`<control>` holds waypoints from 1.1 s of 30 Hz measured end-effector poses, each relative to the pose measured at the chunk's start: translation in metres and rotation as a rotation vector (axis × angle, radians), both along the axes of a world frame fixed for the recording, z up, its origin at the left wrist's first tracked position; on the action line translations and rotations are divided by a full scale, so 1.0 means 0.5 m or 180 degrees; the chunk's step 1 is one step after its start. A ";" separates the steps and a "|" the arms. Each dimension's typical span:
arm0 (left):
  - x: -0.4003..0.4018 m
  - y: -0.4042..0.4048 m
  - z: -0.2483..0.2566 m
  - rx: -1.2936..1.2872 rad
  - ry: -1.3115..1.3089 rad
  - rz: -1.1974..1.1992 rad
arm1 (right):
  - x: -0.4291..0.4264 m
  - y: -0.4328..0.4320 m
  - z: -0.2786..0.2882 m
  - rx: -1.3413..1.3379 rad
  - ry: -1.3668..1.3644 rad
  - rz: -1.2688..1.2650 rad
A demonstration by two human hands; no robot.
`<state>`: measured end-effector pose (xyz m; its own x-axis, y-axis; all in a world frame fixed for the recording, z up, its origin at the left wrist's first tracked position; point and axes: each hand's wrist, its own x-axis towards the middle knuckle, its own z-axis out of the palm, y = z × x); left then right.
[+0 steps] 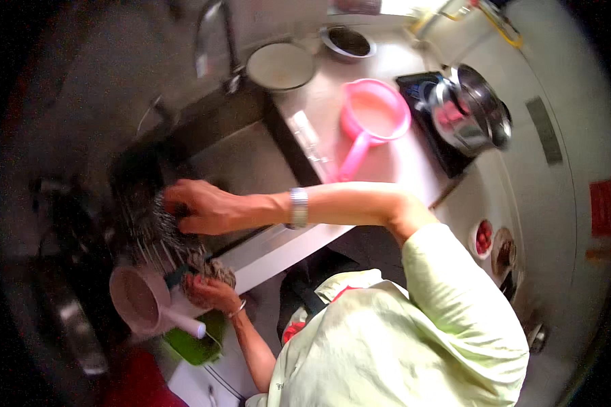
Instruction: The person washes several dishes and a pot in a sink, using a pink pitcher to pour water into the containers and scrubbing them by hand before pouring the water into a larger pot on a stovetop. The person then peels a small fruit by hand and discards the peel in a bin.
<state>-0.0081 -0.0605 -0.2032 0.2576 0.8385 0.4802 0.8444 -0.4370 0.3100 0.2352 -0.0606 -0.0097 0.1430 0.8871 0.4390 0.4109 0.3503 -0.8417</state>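
My right hand (201,207), with a metal band on its wrist, reaches over the left end of the sink (249,157). Its fingers are curled beside a dark, glinting mesh-like thing (169,231); blur hides whether they grip it. Lower down, my left hand (211,294), with a bangle on its wrist, holds a crumpled grey-brown cloth (216,269) by the sink's front edge. Thin metal bars of a rack (155,257) show between the hands. A pale pink long-handled plastic dipper (140,300) is left of my left hand, above a green container (196,346).
A bright pink dipper (374,112) stands on the counter, near a round pale lid or board (281,66) and a metal bowl (347,43). A steel pot (463,119) sits on a black cooktop (450,157). The faucet (231,76) rises behind the sink. Red fruit fills a bowl (482,239) at right.
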 end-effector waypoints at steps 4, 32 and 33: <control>-0.026 -0.016 0.019 -0.0186 0.0452 -0.0450 | 0.133 -0.243 0.079 -0.0350 0.0262 -0.0778; 1.082 -0.557 0.458 -0.5817 -0.2657 -0.3840 | 0.869 -1.019 -0.038 -0.3169 -0.1705 -0.1688; 1.095 -0.562 0.445 -0.6216 -0.2417 -0.3609 | 0.851 -0.996 -0.076 -0.3403 -0.1772 -0.1219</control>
